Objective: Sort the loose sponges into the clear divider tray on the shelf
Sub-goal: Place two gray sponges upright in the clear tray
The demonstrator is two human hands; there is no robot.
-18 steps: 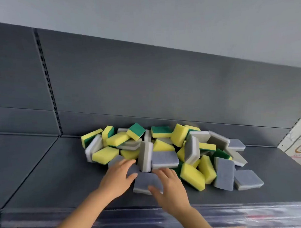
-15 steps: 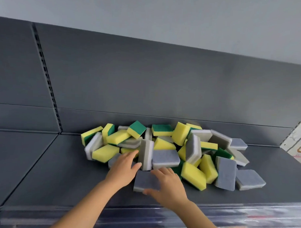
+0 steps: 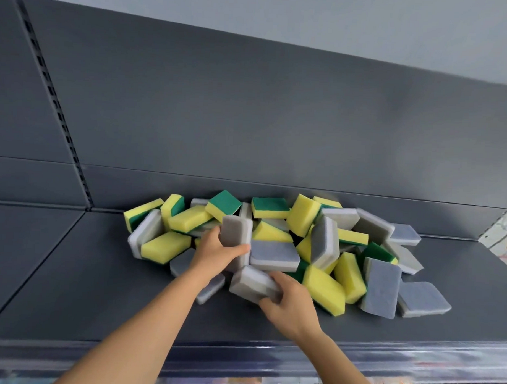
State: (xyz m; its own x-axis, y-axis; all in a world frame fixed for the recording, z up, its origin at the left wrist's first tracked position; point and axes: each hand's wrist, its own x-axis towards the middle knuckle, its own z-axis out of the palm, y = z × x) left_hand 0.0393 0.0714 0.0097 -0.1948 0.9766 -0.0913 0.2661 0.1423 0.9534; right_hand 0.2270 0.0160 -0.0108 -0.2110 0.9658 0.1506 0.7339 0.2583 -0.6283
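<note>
Head view gives me two sponges in hand. The upright grey sponge point(image 3: 236, 231) stands at the front of the pile of sponges point(image 3: 303, 222). My left hand point(image 3: 215, 253) grips it, with curled fingers on its left face and the thumb point(image 3: 240, 248) pressed across its lower right edge. The tilted grey-and-white sponge point(image 3: 250, 281) sits just below that thumb. My right hand point(image 3: 293, 306) holds it by its right end, fingers curled over the top and thumb tucked under the near corner. Its left end looks lifted off the shelf point(image 3: 85, 286), though I cannot tell for sure.

A flat grey sponge point(image 3: 274, 253) lies between the two thumbs, touching the upright one. Just right of my right knuckles a yellow sponge point(image 3: 325, 290) leans against the heap. Another grey one point(image 3: 211, 289) is partly hidden under my left wrist. Yellow-and-green and grey sponges are heaped beyond my fingertips, reaching back to the dark back panel point(image 3: 249, 120). A clear strip point(image 3: 413, 362) runs along the shelf's front edge, below both wrists.
</note>
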